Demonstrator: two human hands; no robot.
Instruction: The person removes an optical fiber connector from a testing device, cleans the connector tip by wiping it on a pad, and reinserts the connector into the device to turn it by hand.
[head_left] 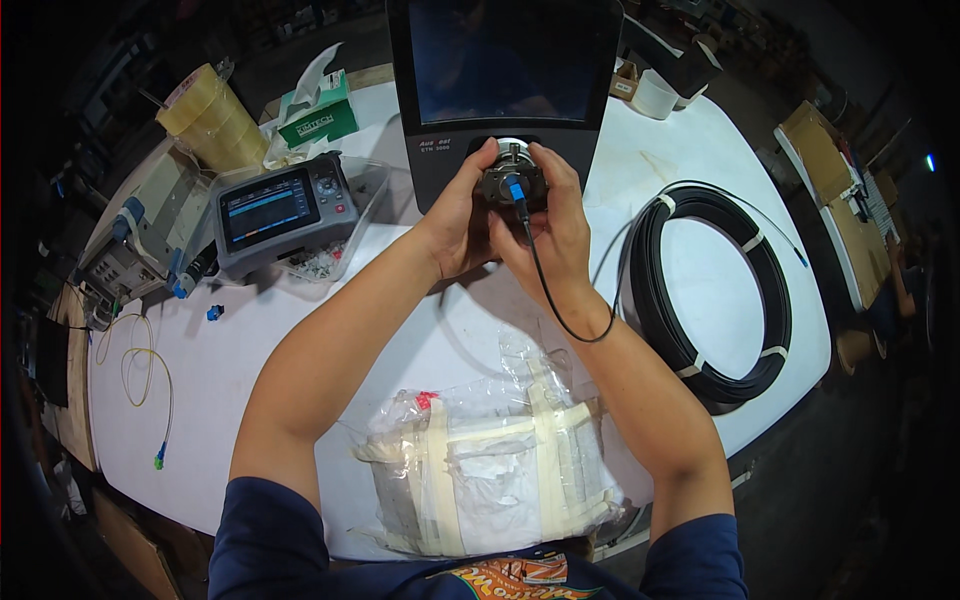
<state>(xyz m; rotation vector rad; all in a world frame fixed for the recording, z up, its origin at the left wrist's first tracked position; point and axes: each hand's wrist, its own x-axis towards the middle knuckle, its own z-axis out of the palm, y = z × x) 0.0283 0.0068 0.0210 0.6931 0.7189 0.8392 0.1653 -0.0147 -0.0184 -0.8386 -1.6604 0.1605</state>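
A white-topped table [225, 400] is set in a dim room, where a cardboard box [815, 150] is seen on a side table at the right. At the table's far edge a dark-screened machine [505, 60] is placed. To its left are gathered a green tissue box [318, 122], a stack of tape rolls [215, 115] and a handheld tester [270, 208], its screen lit. A thin yellow cable [127, 362] is laid loosely at the left, near a small blue adapter [214, 313]. At the right a coil of black cable [655, 290] is bound with pale ties. A taped clear-plastic package [490, 470] is laid near the body.

A round metal fitting [513, 165] is held at the front of the machine, and a blue connector [516, 188] on a black lead [541, 275] is set against its face. The fitting is clasped between the left hand [462, 220] and the right hand [560, 220], the fingers bent around its sides; how the hidden fingertips are placed cannot be told.
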